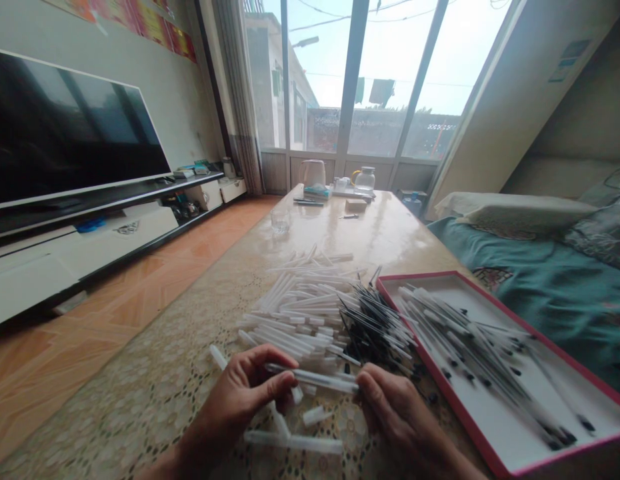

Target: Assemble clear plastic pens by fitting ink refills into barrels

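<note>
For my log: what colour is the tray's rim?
Pinkish red; the rim shows in the head view.

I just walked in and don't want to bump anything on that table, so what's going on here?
A person is holding a slim pen-like piece level between both hands, left hand at one end, right hand at the other. Beyond lies a pile of white tubes, with dark-ended rods beside it. On the right, a pink-rimmed tray holds more slim pieces.
</note>
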The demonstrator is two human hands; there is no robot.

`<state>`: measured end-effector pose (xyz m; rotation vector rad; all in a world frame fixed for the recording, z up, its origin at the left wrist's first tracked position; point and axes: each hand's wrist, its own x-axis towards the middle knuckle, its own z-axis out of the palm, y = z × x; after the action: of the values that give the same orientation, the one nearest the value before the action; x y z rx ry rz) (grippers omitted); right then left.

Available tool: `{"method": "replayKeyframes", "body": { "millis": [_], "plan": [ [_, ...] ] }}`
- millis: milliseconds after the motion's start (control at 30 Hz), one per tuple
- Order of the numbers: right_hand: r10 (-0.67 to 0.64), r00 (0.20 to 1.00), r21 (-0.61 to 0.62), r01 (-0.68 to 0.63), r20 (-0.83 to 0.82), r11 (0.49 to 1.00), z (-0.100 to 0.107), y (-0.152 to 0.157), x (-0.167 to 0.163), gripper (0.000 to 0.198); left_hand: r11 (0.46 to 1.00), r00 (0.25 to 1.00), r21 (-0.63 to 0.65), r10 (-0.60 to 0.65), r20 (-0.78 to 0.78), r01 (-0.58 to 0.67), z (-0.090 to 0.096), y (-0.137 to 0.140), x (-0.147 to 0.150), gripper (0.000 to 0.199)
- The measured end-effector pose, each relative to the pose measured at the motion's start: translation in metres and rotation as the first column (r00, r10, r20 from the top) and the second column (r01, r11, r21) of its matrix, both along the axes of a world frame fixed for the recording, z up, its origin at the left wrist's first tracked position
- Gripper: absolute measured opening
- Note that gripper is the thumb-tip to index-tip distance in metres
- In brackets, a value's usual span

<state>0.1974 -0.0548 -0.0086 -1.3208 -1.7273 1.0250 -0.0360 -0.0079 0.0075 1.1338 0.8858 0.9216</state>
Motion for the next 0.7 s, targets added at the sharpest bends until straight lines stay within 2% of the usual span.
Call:
{"method": "replayKeyframes", "body": {
  "millis": [100, 200, 433, 567, 700],
  "plan": [
    [0.014, 0.996, -0.068, -0.019, -0.086, 0.997, -0.0057, 0.0014, 0.0025, 0.046, 1.000, 1.000, 0.010, 0.026, -0.008, -0.026, -0.0017, 0.0029, -0.0046, 0.017],
    [0.025, 0.995, -0.062, -0.031, -0.094, 0.998, -0.0097, 0.0028, 0.0017, 0.048, 1.000, 1.000, 0.014, 0.010, -0.024, -0.010, -0.0034, 0.0040, -0.0063, 0.017],
    [-0.071, 0.991, -0.053, 0.065, -0.116, 0.996, -0.0075, 0.0028, 0.0002, 0.047, 0.998, 0.998, -0.065, -0.022, -0.050, 0.019, -0.0059, 0.0027, -0.0066, 0.022],
    [-0.089, 0.974, -0.114, 0.066, -0.208, 0.991, -0.0044, 0.0003, 0.0007, 0.040, 0.995, 0.999, -0.100, -0.012, -0.043, 0.008, -0.0071, 0.0026, -0.0069, 0.022],
    [-0.132, 0.963, -0.066, 0.119, -0.236, 0.991, -0.0027, 0.0000, -0.0009, 0.027, 0.993, 1.000, -0.121, 0.002, -0.024, -0.005, -0.0071, 0.0032, -0.0063, 0.025]
  ]
}}
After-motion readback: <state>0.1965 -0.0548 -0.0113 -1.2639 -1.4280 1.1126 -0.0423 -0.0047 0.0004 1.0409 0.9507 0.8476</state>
